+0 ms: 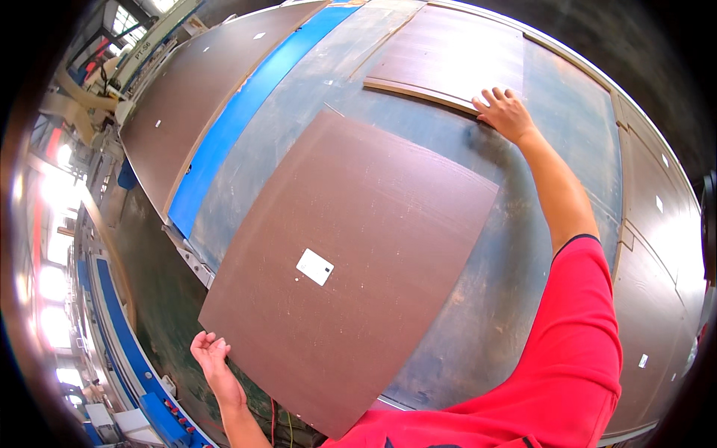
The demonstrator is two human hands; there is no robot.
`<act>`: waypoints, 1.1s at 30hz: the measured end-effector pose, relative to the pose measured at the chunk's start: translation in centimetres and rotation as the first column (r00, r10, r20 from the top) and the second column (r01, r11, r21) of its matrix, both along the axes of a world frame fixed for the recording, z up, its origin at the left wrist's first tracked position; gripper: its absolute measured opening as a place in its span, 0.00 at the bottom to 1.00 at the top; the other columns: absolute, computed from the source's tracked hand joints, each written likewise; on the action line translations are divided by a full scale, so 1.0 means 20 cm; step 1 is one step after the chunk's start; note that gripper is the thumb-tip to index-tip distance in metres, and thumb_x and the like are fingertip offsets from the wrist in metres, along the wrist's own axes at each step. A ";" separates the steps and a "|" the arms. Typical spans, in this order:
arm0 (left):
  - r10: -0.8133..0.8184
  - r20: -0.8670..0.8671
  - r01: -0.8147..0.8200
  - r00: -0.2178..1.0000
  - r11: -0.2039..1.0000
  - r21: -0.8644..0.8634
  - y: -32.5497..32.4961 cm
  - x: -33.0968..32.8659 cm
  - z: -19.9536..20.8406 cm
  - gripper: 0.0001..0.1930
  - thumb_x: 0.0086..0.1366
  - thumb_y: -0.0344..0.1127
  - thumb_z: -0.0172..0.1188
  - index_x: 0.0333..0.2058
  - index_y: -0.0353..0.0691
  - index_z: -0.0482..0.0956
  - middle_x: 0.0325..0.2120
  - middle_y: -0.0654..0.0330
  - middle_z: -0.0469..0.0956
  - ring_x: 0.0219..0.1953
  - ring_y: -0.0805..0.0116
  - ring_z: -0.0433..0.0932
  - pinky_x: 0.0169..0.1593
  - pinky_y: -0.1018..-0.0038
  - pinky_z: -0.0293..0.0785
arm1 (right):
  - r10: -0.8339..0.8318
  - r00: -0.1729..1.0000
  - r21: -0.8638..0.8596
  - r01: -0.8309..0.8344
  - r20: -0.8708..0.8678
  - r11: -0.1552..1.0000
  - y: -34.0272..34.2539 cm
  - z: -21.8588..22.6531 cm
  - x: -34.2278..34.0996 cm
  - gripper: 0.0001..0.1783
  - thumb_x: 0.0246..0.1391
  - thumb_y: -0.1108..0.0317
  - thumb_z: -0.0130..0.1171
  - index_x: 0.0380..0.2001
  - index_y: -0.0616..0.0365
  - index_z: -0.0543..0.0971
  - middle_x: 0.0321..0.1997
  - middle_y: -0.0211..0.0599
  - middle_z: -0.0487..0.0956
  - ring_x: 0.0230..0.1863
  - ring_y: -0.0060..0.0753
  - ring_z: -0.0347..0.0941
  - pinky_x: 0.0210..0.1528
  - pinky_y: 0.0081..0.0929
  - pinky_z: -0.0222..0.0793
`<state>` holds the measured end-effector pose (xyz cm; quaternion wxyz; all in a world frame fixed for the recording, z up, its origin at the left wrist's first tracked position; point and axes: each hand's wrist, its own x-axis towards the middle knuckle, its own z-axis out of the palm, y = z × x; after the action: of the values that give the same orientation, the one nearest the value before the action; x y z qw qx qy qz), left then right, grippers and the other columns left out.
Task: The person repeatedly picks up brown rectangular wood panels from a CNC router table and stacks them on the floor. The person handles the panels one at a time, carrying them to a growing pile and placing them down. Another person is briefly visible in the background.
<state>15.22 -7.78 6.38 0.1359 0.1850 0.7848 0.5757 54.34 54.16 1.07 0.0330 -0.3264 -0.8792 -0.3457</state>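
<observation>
A large brown board (358, 246) lies in front of me on the worn blue-grey table, with a small white label (315, 267) stuck on its top. By its left corner is my left hand (216, 366), palm up with slightly bent, parted fingers; whether it touches the edge I cannot tell. My right arm stretches across to a second brown board (455, 56) farther back. On that board's near right corner rests my right hand (506, 116), its fingers spread over the edge.
More brown labelled boards lie at the far left (202, 82) and along the right side (650, 284). A bright blue strip (261, 97) runs beside the left boards. Machinery with a blue rail (123, 321) stands at lower left. Thin cables (282, 422) hang below the near board.
</observation>
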 end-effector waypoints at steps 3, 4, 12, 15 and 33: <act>-0.038 0.041 0.037 0.998 0.999 0.031 0.07 0.07 0.03 0.19 0.66 0.33 0.54 0.55 0.43 0.66 0.48 0.62 0.67 0.50 0.71 0.68 0.54 0.72 0.65 | 0.035 0.998 0.013 -0.036 0.058 0.999 0.04 0.00 -0.01 0.20 0.61 0.66 0.59 0.56 0.43 0.72 0.55 0.31 0.75 0.59 0.34 0.70 0.58 0.33 0.71; -0.057 0.065 0.055 0.996 0.998 0.044 0.08 0.08 0.03 0.18 0.66 0.33 0.53 0.55 0.43 0.67 0.48 0.62 0.67 0.49 0.71 0.69 0.54 0.72 0.65 | 0.042 0.998 0.028 -0.043 0.055 0.999 0.05 0.00 -0.01 0.20 0.61 0.65 0.59 0.56 0.43 0.72 0.55 0.31 0.75 0.59 0.34 0.70 0.58 0.33 0.70; -0.113 0.122 0.108 0.986 0.993 0.045 0.13 0.14 0.04 0.18 0.65 0.32 0.55 0.53 0.41 0.68 0.47 0.62 0.69 0.48 0.72 0.70 0.53 0.73 0.67 | 0.035 0.989 0.095 -0.021 -0.146 0.995 0.09 -0.04 -0.03 0.21 0.58 0.53 0.60 0.54 0.41 0.73 0.52 0.31 0.75 0.56 0.36 0.71 0.58 0.35 0.66; -0.136 0.132 0.132 0.982 0.991 0.036 0.16 0.16 0.04 0.17 0.65 0.32 0.56 0.52 0.40 0.68 0.46 0.61 0.70 0.48 0.72 0.71 0.53 0.73 0.68 | 0.054 0.973 0.172 -0.015 -0.223 0.985 0.07 -0.06 -0.01 0.21 0.57 0.50 0.60 0.52 0.40 0.75 0.49 0.30 0.75 0.53 0.35 0.71 0.53 0.36 0.67; -0.675 0.412 0.709 0.612 0.699 0.092 0.70 0.44 0.10 0.10 0.68 0.30 0.55 0.46 0.35 0.74 0.41 0.59 0.78 0.45 0.71 0.76 0.54 0.72 0.72 | 0.167 0.969 0.541 -0.041 -0.185 0.840 0.35 0.45 -0.02 0.16 0.63 0.56 0.56 0.52 0.44 0.75 0.32 0.29 0.79 0.38 0.32 0.78 0.44 0.32 0.67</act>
<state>24.00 6.14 8.46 0.5181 0.3409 0.6268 0.4717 53.89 61.10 9.99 0.2403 -0.2928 -0.7554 -0.5347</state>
